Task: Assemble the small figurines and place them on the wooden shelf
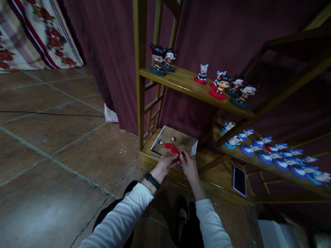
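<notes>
Over the front edge of a shallow cardboard box (184, 137), both hands are close together. My left hand (167, 162) pinches a red round base (178, 159). The fingers of my right hand (189, 166) close on a small black-haired figurine (182, 154), right at that base; whether the two parts are joined I cannot tell. Inside the box lie two loose red discs, one nearer the back (168, 145) and one nearer my hands (174, 150). Two more small dark-haired figurines, one at the left (161, 142) and one farther back (172, 139), lie there too.
The box rests on the bottom board of a wooden shelf (196, 91). Several finished-looking figurines (158, 60) stand on the board above. Rows of blue-based figurines (271, 156) occupy the right side. A phone (239, 181) lies on the bottom board. Wooden posts (139, 86) flank the box.
</notes>
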Tool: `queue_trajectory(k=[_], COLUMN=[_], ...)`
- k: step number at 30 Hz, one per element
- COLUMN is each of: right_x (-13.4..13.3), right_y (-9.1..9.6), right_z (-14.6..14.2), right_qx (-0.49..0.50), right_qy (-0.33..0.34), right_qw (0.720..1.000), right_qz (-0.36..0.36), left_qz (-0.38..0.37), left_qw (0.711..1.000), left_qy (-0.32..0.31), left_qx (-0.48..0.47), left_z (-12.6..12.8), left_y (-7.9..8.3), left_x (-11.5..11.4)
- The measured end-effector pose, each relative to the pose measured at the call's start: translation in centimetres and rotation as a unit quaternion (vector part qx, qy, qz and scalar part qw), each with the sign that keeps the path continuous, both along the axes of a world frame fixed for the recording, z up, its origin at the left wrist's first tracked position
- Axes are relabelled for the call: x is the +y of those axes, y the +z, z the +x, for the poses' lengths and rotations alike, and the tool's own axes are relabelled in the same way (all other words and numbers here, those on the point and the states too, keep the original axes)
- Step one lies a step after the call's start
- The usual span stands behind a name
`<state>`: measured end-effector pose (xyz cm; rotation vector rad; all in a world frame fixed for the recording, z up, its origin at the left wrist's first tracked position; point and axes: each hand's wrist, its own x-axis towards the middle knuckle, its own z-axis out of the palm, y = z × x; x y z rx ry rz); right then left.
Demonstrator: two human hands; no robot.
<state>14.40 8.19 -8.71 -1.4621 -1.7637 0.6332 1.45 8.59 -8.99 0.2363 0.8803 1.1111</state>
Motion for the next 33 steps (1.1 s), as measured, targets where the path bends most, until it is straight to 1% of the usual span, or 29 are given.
queue_trajectory(k=[2, 4, 8, 10, 13, 16, 22, 26, 29, 33], right_x=[-0.1, -0.1, 0.3, 0.6, 0.6, 0.5, 0.5, 0.3, 0.0, -0.1], right_y=[0.1, 0.1, -0.4, -0.6, -0.5, 0.0, 0.5, 0.6, 0.7, 0.5], right_z=[-0.3, -0.5, -0.4, -0.3, -0.6, -1.1, -1.3, -1.4, -1.6, -1.6], right_qx=[0.021, 0.065, 0.176, 0.221, 0.304, 0.37, 0.409, 0.415, 0.428, 0.447], right_qy=[0.011, 0.011, -0.032, -0.044, -0.018, -0.001, -0.016, -0.017, -0.019, -0.006], right_qw=[1.0, 0.998, 0.984, 0.974, 0.948, 0.923, 0.904, 0.9, 0.894, 0.886], right_qz=[0.002, -0.004, -0.01, -0.03, -0.089, -0.105, -0.125, -0.135, -0.135, -0.121], left_qz=[0.0, 0.002, 0.0, -0.012, -0.018, -0.018, -0.024, -0.021, -0.004, 0.047], left_qw=[1.0, 1.0, 1.0, 1.0, 1.0, 1.0, 0.999, 1.0, 0.999, 0.997], left_qy=[0.002, 0.008, 0.021, 0.015, -0.005, -0.019, -0.023, -0.004, 0.024, 0.049], left_qx=[0.011, 0.017, 0.007, 0.004, -0.001, 0.002, 0.011, 0.023, 0.034, 0.041], left_z=[0.1, 0.2, 0.1, 0.0, -0.2, -0.3, -0.3, -0.2, -0.2, 0.0], left_y=[0.0, 0.0, -0.1, -0.2, -0.2, -0.1, 0.3, 0.6, 0.7, 0.5], left_x=[0.1, 0.3, 0.6, 0.8, 0.8, 0.7, 0.6, 0.4, 0.1, -0.3])
